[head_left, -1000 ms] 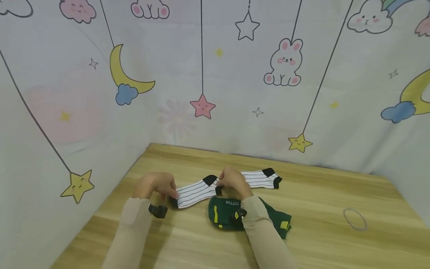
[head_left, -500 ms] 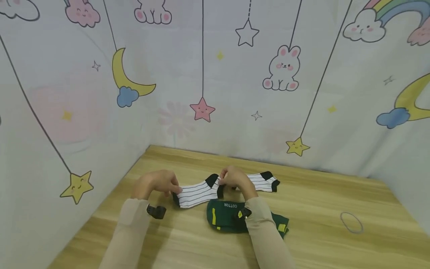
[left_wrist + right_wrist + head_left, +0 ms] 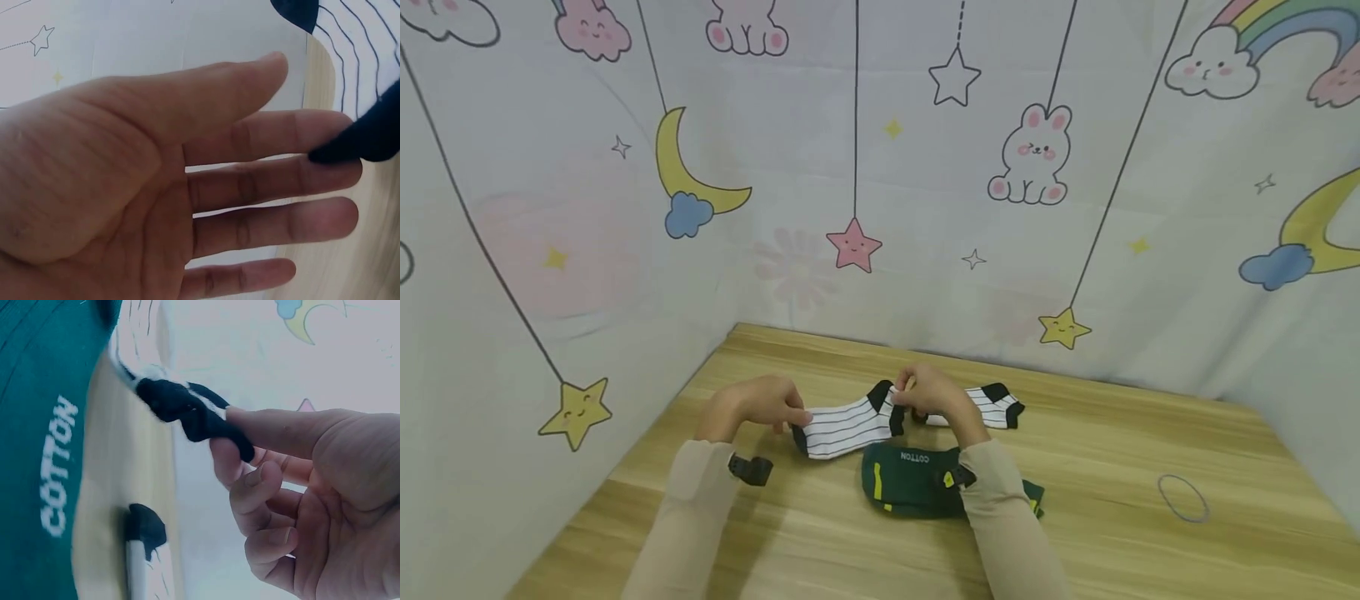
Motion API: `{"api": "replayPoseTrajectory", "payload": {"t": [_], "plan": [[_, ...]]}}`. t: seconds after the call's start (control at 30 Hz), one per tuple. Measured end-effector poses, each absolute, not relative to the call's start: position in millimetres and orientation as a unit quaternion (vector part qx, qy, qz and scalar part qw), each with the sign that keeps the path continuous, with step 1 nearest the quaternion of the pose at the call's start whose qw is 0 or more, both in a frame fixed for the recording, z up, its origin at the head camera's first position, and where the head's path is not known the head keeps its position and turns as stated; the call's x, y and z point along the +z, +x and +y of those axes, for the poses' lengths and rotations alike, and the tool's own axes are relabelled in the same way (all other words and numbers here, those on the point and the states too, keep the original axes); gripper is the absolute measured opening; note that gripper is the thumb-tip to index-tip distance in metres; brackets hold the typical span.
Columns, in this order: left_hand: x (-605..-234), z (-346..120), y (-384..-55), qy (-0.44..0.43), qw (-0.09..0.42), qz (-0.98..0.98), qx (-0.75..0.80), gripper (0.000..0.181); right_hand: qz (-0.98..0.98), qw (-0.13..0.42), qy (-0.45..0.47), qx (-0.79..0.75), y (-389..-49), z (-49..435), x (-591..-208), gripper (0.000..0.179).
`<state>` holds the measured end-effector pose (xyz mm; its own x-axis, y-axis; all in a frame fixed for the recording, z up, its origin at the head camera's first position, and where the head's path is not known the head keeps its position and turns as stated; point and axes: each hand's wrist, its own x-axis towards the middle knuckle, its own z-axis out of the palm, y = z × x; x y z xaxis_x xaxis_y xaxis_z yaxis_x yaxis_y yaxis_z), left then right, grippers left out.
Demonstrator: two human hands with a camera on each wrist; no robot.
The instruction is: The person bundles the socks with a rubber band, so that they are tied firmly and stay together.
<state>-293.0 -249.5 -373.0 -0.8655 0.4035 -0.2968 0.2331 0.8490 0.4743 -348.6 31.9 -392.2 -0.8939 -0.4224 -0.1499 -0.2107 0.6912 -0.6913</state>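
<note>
A white ankle sock (image 3: 842,429) with thin dark stripes has a black toe, heel and cuff. It stretches between both hands above the table. My right hand (image 3: 932,393) pinches its black cuff between thumb and fingers, plainest in the right wrist view, where the cuff (image 3: 181,406) is bunched. At the other end is my left hand (image 3: 767,404). In the left wrist view its fingers are straight, its thumb stands apart, and the black toe (image 3: 369,134) lies across the fingertips. A matching striped sock (image 3: 992,406) lies on the table, partly behind my right hand.
Dark green socks (image 3: 910,479) marked COTTON, with yellow patches, lie nearer me, partly under my right forearm. A thin grey ring (image 3: 1182,498) lies on the wooden table (image 3: 1112,467) at right. A cartoon-printed white cloth (image 3: 925,183) encloses the back and sides.
Both hands and the striped sock between them have shifted a little to the right. The cuff end has risen slightly. My right forearm now covers more of the green socks.
</note>
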Motion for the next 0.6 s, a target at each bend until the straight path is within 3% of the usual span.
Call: {"api": "replayPoseTrajectory", "payload": {"t": [0.23,0.6], "plan": [[-372,-247,-297,0.220,0.182,0.932,0.223,0.021,0.901,0.116,-0.164,-0.384,-343,48,-390,0.013],[-371,-240,-298,0.277,0.169,0.913,0.247,0.021,0.906,0.111,-0.161,-0.376,-334,73,-387,0.012]]}}
